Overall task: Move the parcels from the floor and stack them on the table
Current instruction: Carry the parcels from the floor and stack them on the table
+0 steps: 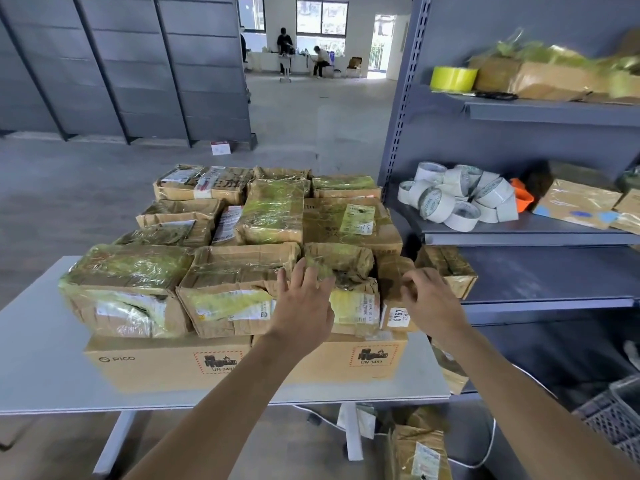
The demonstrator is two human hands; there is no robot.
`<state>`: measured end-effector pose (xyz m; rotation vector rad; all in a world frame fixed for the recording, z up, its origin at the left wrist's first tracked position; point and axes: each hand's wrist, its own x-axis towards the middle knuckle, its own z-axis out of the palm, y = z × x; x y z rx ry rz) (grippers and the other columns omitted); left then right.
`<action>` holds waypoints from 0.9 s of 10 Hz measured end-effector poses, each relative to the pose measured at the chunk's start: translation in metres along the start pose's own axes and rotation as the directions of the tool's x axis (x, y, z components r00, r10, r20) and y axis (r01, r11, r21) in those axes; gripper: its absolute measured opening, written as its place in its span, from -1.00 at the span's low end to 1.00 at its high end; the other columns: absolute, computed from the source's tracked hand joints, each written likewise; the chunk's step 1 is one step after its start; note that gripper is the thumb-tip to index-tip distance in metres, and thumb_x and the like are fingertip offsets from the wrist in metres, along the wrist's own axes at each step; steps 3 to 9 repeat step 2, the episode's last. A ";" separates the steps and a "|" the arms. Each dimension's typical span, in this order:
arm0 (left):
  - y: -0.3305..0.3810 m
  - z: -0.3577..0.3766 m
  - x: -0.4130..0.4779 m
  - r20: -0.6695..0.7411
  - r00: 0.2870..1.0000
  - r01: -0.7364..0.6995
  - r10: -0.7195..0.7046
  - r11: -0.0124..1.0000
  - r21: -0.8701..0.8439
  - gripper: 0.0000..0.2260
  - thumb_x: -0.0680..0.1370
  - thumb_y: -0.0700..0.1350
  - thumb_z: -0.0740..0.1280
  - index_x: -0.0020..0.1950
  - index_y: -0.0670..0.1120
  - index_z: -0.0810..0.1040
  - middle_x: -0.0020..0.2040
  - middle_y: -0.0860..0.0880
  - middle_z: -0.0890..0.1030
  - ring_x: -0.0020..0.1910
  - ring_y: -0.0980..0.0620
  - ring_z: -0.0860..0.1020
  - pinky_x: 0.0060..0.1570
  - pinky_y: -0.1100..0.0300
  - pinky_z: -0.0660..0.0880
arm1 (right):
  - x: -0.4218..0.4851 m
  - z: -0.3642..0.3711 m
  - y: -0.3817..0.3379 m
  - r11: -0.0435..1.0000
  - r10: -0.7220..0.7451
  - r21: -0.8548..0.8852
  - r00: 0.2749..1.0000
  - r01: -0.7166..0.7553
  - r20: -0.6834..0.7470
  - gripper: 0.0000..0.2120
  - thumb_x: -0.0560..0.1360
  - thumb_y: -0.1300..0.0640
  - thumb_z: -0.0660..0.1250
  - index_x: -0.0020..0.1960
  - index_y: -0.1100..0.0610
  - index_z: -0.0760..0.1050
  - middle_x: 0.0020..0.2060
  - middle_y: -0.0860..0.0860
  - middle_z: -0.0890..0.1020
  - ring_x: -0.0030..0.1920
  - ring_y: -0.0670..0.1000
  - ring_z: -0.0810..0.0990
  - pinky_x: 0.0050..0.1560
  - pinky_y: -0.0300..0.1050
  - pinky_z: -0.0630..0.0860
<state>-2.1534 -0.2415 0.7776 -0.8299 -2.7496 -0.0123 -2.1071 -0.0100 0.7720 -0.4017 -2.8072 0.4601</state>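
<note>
Many taped brown parcels are stacked on the white table, resting on two long cartons. My left hand lies with spread fingers against a crumpled small parcel in the front row, at its left side. My right hand hovers with loosely curled fingers at the right edge of a narrow parcel labelled 6767; nothing is inside its grasp. One more parcel stands on the floor beneath the table's right end.
A grey metal shelf unit stands right of the table, carrying white tape rolls, a yellow roll and more parcels. A grey plastic crate sits low at right. People are far back in the room.
</note>
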 end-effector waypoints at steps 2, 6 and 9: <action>-0.001 -0.018 0.005 -0.060 0.996 0.047 -0.064 0.968 -0.248 -0.62 0.54 -0.04 0.21 0.35 -0.03 0.34 0.34 -0.10 0.32 0.41 -0.15 0.21 0.39 -0.12 0.20 | 0.002 -0.014 -0.021 0.993 -0.087 0.077 0.994 0.093 -0.072 -0.77 0.59 0.06 0.24 0.20 0.10 0.47 0.16 0.07 0.49 0.21 0.13 0.44 0.11 -0.03 0.43; -0.001 -0.018 0.005 -0.060 0.996 0.047 -0.064 0.968 -0.248 -0.62 0.54 -0.04 0.21 0.35 -0.03 0.34 0.34 -0.10 0.32 0.41 -0.15 0.21 0.39 -0.12 0.20 | 0.002 -0.014 -0.021 0.993 -0.087 0.077 0.994 0.093 -0.072 -0.77 0.59 0.06 0.24 0.20 0.10 0.47 0.16 0.07 0.49 0.21 0.13 0.44 0.11 -0.03 0.43; -0.001 -0.018 0.005 -0.060 0.996 0.047 -0.064 0.968 -0.248 -0.62 0.54 -0.04 0.21 0.35 -0.03 0.34 0.34 -0.10 0.32 0.41 -0.15 0.21 0.39 -0.12 0.20 | 0.002 -0.014 -0.021 0.993 -0.087 0.077 0.994 0.093 -0.072 -0.77 0.59 0.06 0.24 0.20 0.10 0.47 0.16 0.07 0.49 0.21 0.13 0.44 0.11 -0.03 0.43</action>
